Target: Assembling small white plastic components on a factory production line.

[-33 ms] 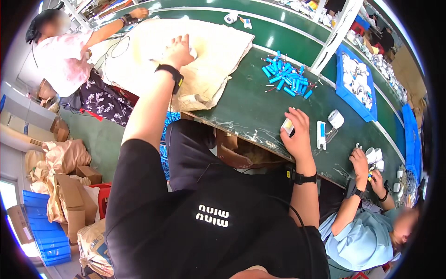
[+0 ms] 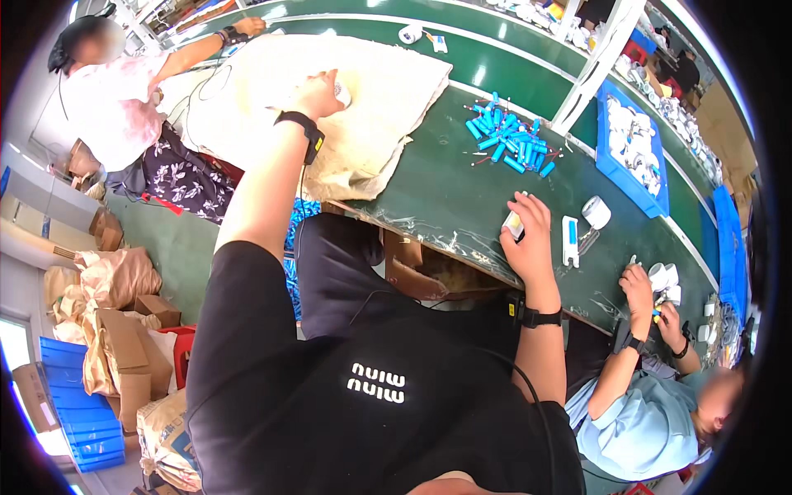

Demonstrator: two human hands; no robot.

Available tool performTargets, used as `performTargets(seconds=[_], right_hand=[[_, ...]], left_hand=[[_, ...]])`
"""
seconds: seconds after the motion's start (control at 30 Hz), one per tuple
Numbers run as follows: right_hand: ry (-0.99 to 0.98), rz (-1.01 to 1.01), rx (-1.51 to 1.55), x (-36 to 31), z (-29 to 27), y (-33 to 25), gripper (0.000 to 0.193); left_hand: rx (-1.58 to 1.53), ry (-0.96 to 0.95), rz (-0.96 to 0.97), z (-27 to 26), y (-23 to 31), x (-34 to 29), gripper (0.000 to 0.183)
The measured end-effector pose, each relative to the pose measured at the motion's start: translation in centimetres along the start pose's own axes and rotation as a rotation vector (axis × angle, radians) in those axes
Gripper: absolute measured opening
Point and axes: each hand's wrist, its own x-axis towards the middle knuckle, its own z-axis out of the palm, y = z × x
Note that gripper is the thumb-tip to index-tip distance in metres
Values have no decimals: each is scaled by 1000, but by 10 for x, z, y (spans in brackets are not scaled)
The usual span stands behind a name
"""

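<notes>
My left hand (image 2: 315, 96) reaches far out over a cream cloth sheet (image 2: 388, 78). Its fingers curl around a white round part (image 2: 341, 93), mostly covered by the hand. By the front edge of the green bench, my right hand (image 2: 530, 233) grips a small white casing (image 2: 513, 224) with a pale yellowish patch. Just right of that hand lies a flat white casing (image 2: 570, 241) with a blue piece in it. A white cup-shaped part (image 2: 596, 212) with wires sits beyond it.
Blue cylindrical cells (image 2: 513, 136) with leads lie heaped on the bench. A blue tray (image 2: 631, 148) of white parts stands behind, beside a white post (image 2: 594, 66). Co-workers sit at left and right; the right one's hands (image 2: 637, 289) are close to white cups (image 2: 664, 276).
The fingers of my left hand have drawn in from a spread pose and curled at the white round part, which shows more. My right hand has hardly moved.
</notes>
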Motion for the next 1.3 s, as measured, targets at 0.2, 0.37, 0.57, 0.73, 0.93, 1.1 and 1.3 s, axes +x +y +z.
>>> performTargets(seconds=[0.2,0.37,0.57,0.73,0.93,1.1,1.3], right_hand=[[157,53,-103,-3,3,7,40],[223,31,-10,11,-6,-12,40],[-41,130,861,40,-24,-28,71],[-288,244,801,78,-28,-55,76],[-211,326,822,111,-3,-7,61],[-239,646,1212,104,13,36,62],[-228,610,989,111,7,0,67]], left_hand=[[-521,197,-105,26,-4,4,67],[-1354,410,39,37,53,-16,31],[-2667,-231,-64,-65,243,-63,47],[-2602,-21,-258,-43,321,-28,63],[-2414,-8,-154,-6,328,3,64],[-2121,166,-141,22,348,5,61],[-2044,173,-105,3,349,-1,63]])
